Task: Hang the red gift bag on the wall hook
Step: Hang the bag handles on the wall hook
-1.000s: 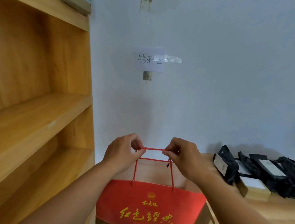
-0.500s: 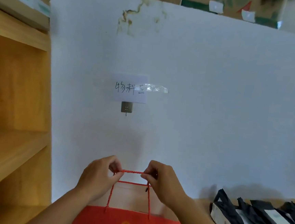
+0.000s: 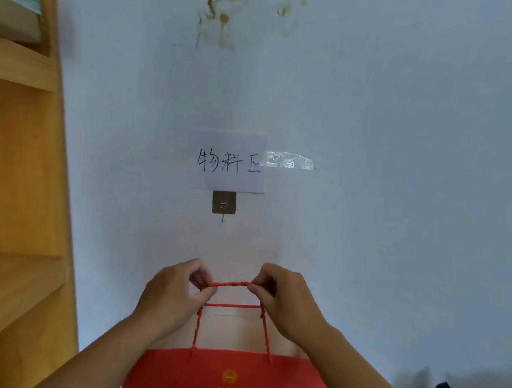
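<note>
1. Head view: our left hand (image 3: pixel 171 298) and right hand (image 3: pixel 288 302) each pinch the twisted red rope handle (image 3: pixel 230 284) of the red paper gift bag (image 3: pixel 226 377), holding it taut between them
2. The bag hangs below the small square metal wall hook (image 3: pixel 224 202), well apart from it

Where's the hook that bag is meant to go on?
The wall hook sits mid-wall, directly under the handwritten paper label, above the two hands and right of the wooden shelf.

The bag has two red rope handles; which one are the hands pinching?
The upper rope handle, stretched taut between left hand and right hand. The lower handle hangs free below it, outside either grip.
</note>
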Tool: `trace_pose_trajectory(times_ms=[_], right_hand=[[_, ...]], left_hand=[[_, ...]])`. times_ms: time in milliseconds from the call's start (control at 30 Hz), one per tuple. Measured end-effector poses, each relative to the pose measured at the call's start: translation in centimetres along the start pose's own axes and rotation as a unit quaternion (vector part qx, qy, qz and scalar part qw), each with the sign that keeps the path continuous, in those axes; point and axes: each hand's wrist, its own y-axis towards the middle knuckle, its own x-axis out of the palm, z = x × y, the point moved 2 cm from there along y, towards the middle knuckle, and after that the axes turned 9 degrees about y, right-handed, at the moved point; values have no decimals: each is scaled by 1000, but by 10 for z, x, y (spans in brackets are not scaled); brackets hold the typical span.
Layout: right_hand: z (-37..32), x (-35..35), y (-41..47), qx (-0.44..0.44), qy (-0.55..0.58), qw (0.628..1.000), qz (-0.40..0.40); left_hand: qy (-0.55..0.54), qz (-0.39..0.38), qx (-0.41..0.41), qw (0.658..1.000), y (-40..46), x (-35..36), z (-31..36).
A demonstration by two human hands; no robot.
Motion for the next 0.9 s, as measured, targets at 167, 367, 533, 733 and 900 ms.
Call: trace_pose_trajectory(times_ms=[167, 367, 533, 733, 900], right_hand=[[27, 20, 39, 1, 5, 1000, 1], [49, 47, 85, 9, 9, 1000, 7], [59, 62, 124, 26, 30, 998, 38], [60, 70, 163, 32, 76, 995, 58], [57, 64, 210, 20, 81, 993, 84]], left_hand=[[-14, 0, -2, 1000, 39, 19, -26], [-34, -12, 4, 999, 86, 34, -61], [-72, -15, 12, 997, 126, 39, -84], [-140, -16, 10, 990, 164, 40, -98], [-184, 24, -6, 983, 208, 34, -99]])
